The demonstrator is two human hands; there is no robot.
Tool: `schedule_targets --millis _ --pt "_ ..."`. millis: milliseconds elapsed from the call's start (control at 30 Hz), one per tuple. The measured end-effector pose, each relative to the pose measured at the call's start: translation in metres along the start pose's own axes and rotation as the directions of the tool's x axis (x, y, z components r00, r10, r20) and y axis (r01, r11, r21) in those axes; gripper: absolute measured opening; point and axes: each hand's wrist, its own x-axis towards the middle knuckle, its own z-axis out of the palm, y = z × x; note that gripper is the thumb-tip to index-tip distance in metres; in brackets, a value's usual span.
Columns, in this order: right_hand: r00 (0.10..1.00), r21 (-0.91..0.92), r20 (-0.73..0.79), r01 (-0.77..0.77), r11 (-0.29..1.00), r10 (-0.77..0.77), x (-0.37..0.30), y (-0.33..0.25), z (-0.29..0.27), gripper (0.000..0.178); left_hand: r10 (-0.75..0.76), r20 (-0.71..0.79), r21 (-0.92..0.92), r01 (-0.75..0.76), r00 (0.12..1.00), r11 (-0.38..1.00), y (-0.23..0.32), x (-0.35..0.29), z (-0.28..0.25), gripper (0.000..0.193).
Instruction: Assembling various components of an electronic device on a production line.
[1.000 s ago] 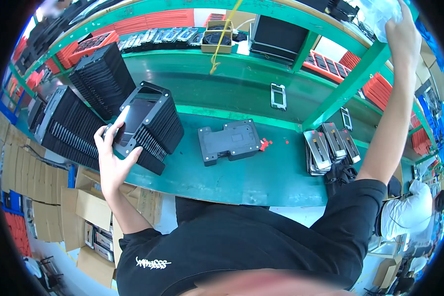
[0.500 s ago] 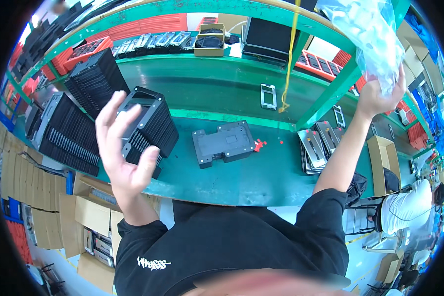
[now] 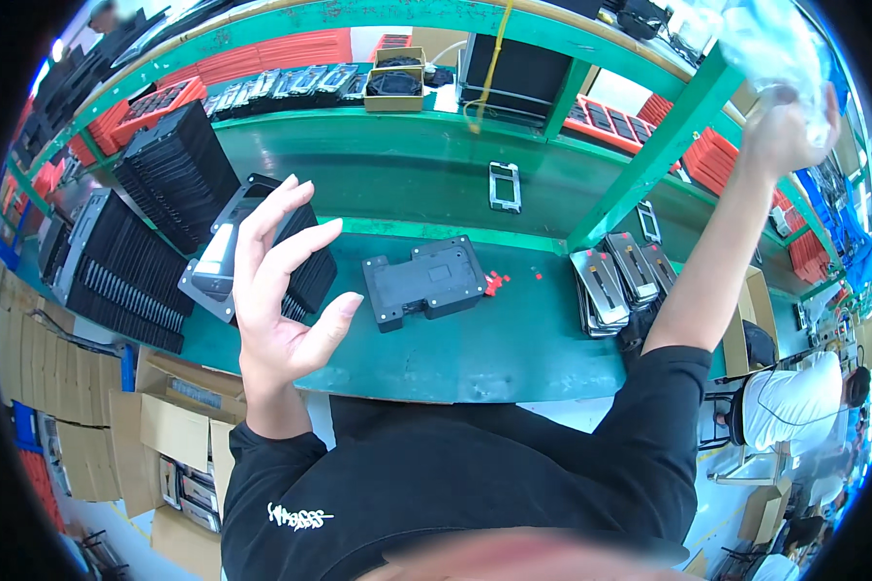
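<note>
A fixture block (image 3: 424, 283) lies mid-bench — tray stacks (image 3: 165, 174) left, metal frames (image 3: 615, 283) right.

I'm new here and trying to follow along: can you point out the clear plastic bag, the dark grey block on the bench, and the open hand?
clear plastic bag (image 3: 780, 44), head view, on its crinkled middle.
dark grey block (image 3: 426, 281), head view, on its top face.
left hand (image 3: 281, 300), head view, on the palm.

Green workbench (image 3: 475, 358) with green shelf frame (image 3: 649, 165); cardboard boxes (image 3: 179, 426) on floor at left; bright daylight.
</note>
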Motion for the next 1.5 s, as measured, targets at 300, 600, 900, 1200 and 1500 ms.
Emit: schedule_targets --millis 300,600,900,1200,1500 --pt "0.668 -0.796 0.577 0.588 -0.141 -0.471 0.012 -0.135 -0.021 0.055 -0.020 0.005 -0.210 0.020 1.000 0.978 0.003 -0.010 -0.013 0.066" --pt "0.955 -0.633 0.288 0.241 0.736 -0.066 -0.173 -0.212 0.064 0.045 -0.170 -0.068 -0.747 0.063 0.983 0.662 0.045 0.010 0.013 0.120" --pt "0.764 0.634 0.601 -0.278 0.721 -0.234 -0.246 -0.243 0.234 0.071 -0.433 -0.235 -0.961 -0.142 0.870 0.237 -0.039 -0.015 -0.047 0.050" --pt "0.751 0.274 0.660 -0.258 0.927 0.014 -0.222 -0.236 0.203 0.080 -0.445 -0.449 -0.671 0.036 0.775 0.741 -0.219 0.170 -0.207 0.069" --pt "0.249 -0.388 0.645 -0.708 0.591 0.722 -0.223 -0.273 -0.066 0.056 -0.854 -0.085 -0.835 0.431 0.513 0.342 -0.333 0.337 -0.240 0.063"
